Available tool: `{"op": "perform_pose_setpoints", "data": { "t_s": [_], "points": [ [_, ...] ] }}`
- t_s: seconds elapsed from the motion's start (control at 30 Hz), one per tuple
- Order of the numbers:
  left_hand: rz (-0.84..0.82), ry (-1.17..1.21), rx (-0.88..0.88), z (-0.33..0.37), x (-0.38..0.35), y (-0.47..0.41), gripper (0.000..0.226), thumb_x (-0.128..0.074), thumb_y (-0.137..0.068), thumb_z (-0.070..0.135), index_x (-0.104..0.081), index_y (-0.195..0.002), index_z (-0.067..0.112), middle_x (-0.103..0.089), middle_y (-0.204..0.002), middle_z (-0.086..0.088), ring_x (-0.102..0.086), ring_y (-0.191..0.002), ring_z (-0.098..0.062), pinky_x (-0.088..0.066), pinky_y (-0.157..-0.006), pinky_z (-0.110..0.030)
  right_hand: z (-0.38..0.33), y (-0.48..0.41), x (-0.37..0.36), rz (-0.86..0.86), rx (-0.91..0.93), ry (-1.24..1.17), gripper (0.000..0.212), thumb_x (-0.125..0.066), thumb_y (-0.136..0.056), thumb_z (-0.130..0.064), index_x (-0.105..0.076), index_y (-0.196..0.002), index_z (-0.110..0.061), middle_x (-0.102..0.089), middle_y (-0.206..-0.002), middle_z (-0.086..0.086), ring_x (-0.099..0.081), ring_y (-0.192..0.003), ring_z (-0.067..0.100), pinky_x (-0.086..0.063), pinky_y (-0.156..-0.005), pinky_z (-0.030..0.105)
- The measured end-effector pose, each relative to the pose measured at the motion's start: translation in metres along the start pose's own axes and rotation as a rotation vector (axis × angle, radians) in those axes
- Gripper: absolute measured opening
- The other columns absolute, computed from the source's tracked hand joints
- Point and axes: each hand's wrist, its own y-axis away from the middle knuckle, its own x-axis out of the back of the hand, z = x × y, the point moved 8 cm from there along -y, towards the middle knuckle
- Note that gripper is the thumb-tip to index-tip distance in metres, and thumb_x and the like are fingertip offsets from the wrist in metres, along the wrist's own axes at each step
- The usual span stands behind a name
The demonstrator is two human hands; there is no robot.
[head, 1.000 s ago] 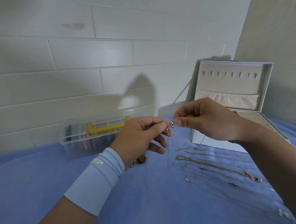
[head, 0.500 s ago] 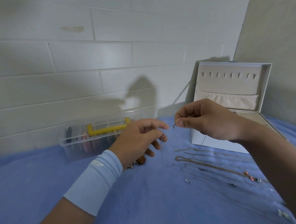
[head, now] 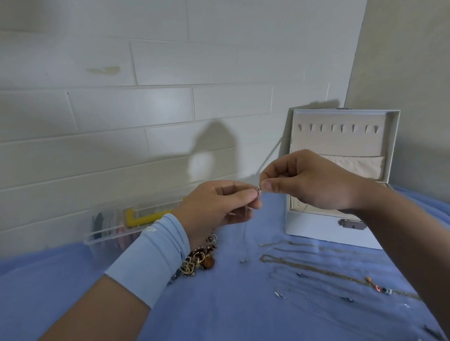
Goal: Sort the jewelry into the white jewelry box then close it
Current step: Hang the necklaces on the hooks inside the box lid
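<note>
- Jewelry (head: 305, 264) mostly lies on the blue cloth (head: 228, 316), near the open white box (head: 329, 232).
- Left hand (head: 216, 208) and right hand (head: 304, 183) are close together, both pinching one thin chain (head: 246, 238) at its clasp.
- Sorting looks barely begun; many chains wait, and the lid is up.

Both hands, left (head: 215, 205) and right (head: 307, 182), pinch thin chain's clasp (head: 259, 190) above blue cloth (head: 228, 316).
</note>
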Motion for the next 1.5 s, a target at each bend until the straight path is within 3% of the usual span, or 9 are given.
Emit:
{"op": "perform_pose_setpoints", "data": {
  "t_s": [0.13, 0.23, 0.37, 0.6, 0.77, 0.97, 1.17, 1.37, 1.5],
  "points": [
    [-0.075, 0.002, 0.042, 0.008, -0.004, -0.016, 0.014, -0.060, -0.096, 0.011, -0.072, -0.090, 0.007, -0.066, -0.076, -0.003, -0.059, -0.067, -0.015, -0.059, -0.086, -0.041, 0.011, -0.004, 0.012, 0.027, -0.022, -0.051, 0.014, -0.066, -0.096, -0.008, -0.069, -0.083, -0.010, -0.047, -0.043, -0.018, -0.040, -0.037, 0.000, -0.031, -0.043, 0.007],
    [-0.093, -0.040, 0.069, 0.016, -0.009, -0.030, 0.016, -0.056, -0.098, 0.008, -0.068, -0.086, 0.006, -0.060, -0.070, -0.003, -0.053, -0.058, -0.012, -0.057, -0.064, -0.030, 0.021, -0.008, 0.017, 0.041, -0.038, -0.094, 0.014, -0.067, -0.096, -0.010, -0.070, -0.082, -0.012, -0.047, -0.044, -0.018, -0.040, -0.039, 0.000, -0.032, -0.044, 0.009],
    [-0.098, -0.103, 0.081, 0.017, -0.014, -0.045, 0.020, -0.056, -0.099, 0.017, -0.062, -0.081, 0.010, -0.048, -0.065, -0.001, -0.037, -0.051, -0.009, -0.030, -0.043, -0.018, 0.035, -0.015, 0.021, 0.049, -0.045, -0.180, 0.016, -0.069, -0.094, -0.015, -0.074, -0.079, -0.018, -0.038, -0.048, -0.013, -0.025, -0.045, 0.008, -0.024, -0.047, 0.021],
    [-0.025, -0.292, -0.046, 0.015, -0.011, -0.053, 0.013, -0.062, -0.095, 0.014, -0.070, -0.085, 0.010, -0.036, -0.054, 0.003, -0.027, -0.046, -0.010, -0.024, -0.044, -0.020, 0.051, -0.020, 0.022, 0.052, -0.013, -0.192, 0.009, -0.065, -0.096, -0.007, -0.070, -0.089, -0.003, -0.048, -0.043, -0.016, -0.042, -0.037, 0.000, -0.033, -0.042, 0.008],
    [0.054, -0.223, -0.086, 0.011, -0.002, -0.054, 0.010, -0.065, -0.092, 0.011, -0.071, -0.085, 0.009, -0.040, -0.053, 0.003, -0.031, -0.046, -0.011, -0.026, -0.045, -0.022, 0.066, -0.027, 0.027, 0.114, -0.050, -0.317, 0.013, -0.073, -0.090, -0.020, -0.076, -0.077, -0.017, -0.035, -0.052, -0.004, -0.023, -0.049, 0.014, -0.019, -0.051, 0.027],
    [-0.013, -0.223, -0.036, 0.007, -0.004, -0.050, 0.012, -0.065, -0.093, 0.015, -0.074, -0.085, 0.012, -0.067, -0.070, 0.003, -0.046, -0.049, -0.012, -0.030, -0.043, -0.019, 0.054, -0.027, 0.025, 0.135, 0.035, -0.349, 0.020, -0.073, -0.074, -0.039, -0.079, -0.080, -0.020, -0.038, -0.062, 0.010, -0.023, -0.055, 0.021, -0.019, -0.054, 0.036],
    [-0.090, -0.170, 0.089, -0.006, -0.010, -0.048, 0.015, -0.067, -0.092, 0.020, -0.076, -0.092, 0.009, -0.070, -0.081, 0.001, -0.051, -0.054, -0.011, -0.034, -0.043, -0.015, 0.045, -0.025, 0.013, -0.003, 0.087, -0.249, 0.013, -0.063, -0.095, -0.008, -0.070, -0.084, -0.006, -0.059, -0.053, -0.013, -0.050, -0.044, -0.001, -0.038, -0.050, 0.007],
    [-0.134, -0.117, 0.140, -0.009, -0.015, -0.046, 0.015, -0.064, -0.094, 0.019, -0.075, -0.091, 0.010, -0.069, -0.078, 0.002, -0.050, -0.054, -0.007, -0.034, -0.042, -0.014, 0.041, -0.024, 0.007, -0.047, 0.088, -0.217, 0.017, -0.058, -0.097, -0.003, -0.067, -0.082, -0.005, -0.061, -0.056, -0.012, -0.052, -0.045, -0.002, -0.040, -0.051, 0.007],
    [-0.130, -0.105, 0.155, -0.010, -0.015, -0.046, 0.016, -0.062, -0.095, 0.018, -0.074, -0.092, 0.009, -0.068, -0.077, 0.002, -0.049, -0.054, -0.007, -0.035, -0.042, -0.013, 0.044, -0.024, 0.011, -0.022, 0.084, -0.220, 0.014, -0.064, -0.087, -0.025, -0.071, -0.080, -0.016, -0.055, -0.056, -0.010, -0.035, -0.045, 0.003, -0.031, -0.048, 0.013]
  ]
}}
